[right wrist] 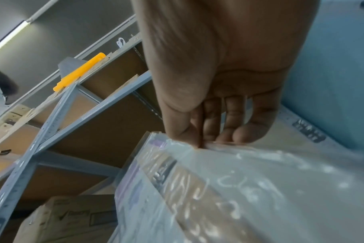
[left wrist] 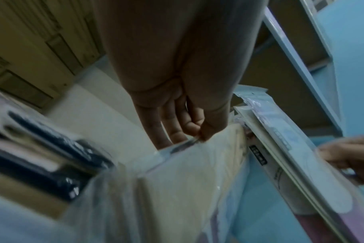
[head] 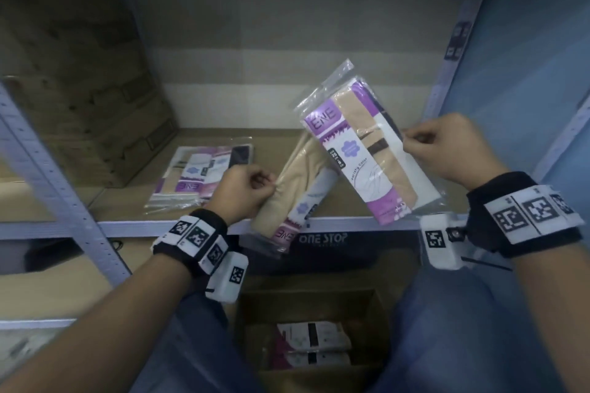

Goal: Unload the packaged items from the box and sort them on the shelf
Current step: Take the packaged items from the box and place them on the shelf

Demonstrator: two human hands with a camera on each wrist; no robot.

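The left hand is pinching the edge of a clear pack with tan cloth inside. Its thumb and fingers are squeezed together on the plastic, as the left wrist view is showing. This pack is hanging tilted over the front edge of the shelf, with its bottom end dipping below that edge.

The right hand is pinching the side of a second pack, the one with the purple label. Its thumb and fingers are pressed tight on the plastic edge, seen close in the right wrist view. This pack is being held up in the air, tilted, above the right part of the shelf. The two packs are crossing near the middle, but I cannot tell if they are touching.

A small pile of packs is lying flat on the shelf, toward the left and near the front edge.

The open box is sitting low down, under the shelf. More packs are lying inside it.

A big brown carton is standing at the back left corner of the shelf.
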